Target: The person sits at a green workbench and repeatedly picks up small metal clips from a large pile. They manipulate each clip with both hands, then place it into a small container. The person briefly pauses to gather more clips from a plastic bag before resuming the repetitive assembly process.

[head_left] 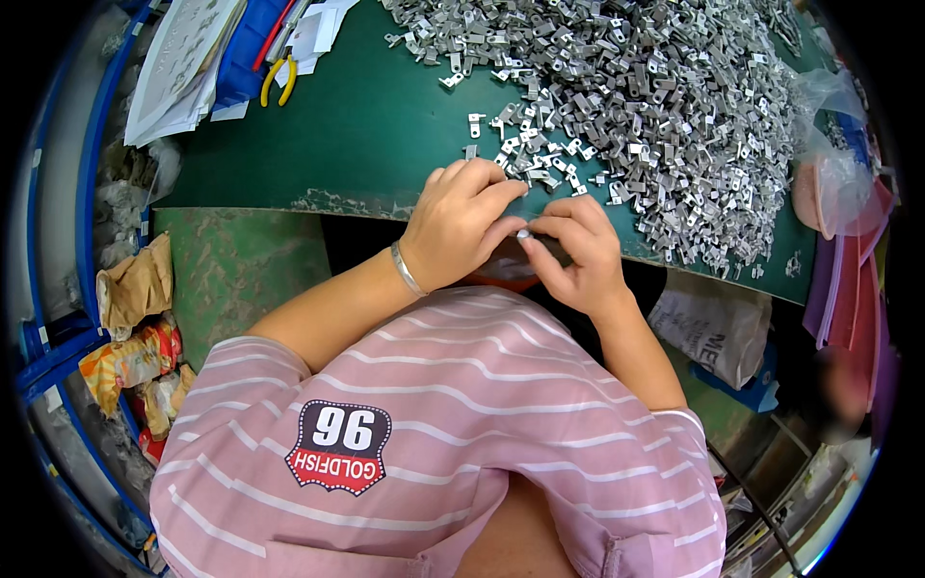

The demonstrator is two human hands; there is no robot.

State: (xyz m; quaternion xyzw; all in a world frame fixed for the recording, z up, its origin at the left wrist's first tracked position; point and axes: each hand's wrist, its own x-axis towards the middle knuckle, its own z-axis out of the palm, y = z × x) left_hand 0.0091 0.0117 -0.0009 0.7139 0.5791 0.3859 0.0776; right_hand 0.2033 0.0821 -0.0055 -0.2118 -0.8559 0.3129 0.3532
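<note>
At the front edge of the green table (318, 164), my left hand (455, 220) has its fingers curled and its thumb reaching toward my right hand. Whatever its fingertips hold, if anything, is hidden. Close beside it, my right hand (583, 252) pinches a small shiny metal piece (523, 234) between thumb and forefinger. The left thumb tip is right by this piece. Just beyond both hands lie several loose small metal brackets (540, 159), bent and with holes. They spread from a large heap of similar brackets (665, 106).
Papers (178, 72), a blue tray (249, 58) and yellow-handled pliers (279, 82) lie at the far left. A blue-framed rack (87, 173) stands left, with crumpled paper bags (137, 289) beside it. A clear plastic bag (833, 183) hangs at the right edge; a white sack (713, 328) sits below.
</note>
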